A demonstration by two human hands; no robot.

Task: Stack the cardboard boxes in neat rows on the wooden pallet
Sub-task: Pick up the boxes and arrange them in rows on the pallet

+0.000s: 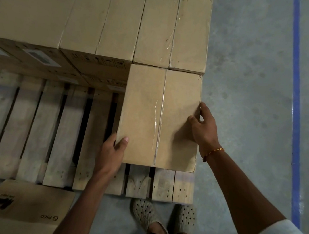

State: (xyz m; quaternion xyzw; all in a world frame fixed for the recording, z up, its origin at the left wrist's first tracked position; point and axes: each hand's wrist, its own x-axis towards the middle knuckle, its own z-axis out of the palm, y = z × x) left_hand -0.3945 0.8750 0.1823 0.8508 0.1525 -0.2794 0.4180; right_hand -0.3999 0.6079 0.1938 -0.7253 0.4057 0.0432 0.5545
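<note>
Concrete floor point(248, 88), grey and mottled, fills the right side of the head view, crossed by a long blue tape line point(295, 93) running away from the camera. On it sits a pale wooden slatted pallet point(34, 127), its near boards bare with dark gaps between them. Plain brown cardboard boxes in a back row point(106, 20) cover the far part of the pallet, stacked two or more high, with white labels on their near faces. A tape-sealed brown cardboard box point(159, 117) stands at the pallet's right corner, touching the row behind it. The left hand point(110, 154) grips its near left edge, thumb lying on top, the other fingers hidden down the side. The right hand point(204, 124) holds the right edge, thumb on top and fingers curled over the side. A printed brown carton point(25, 210) lies on the floor at lower left, near two perforated grey clogs point(164, 217).
</note>
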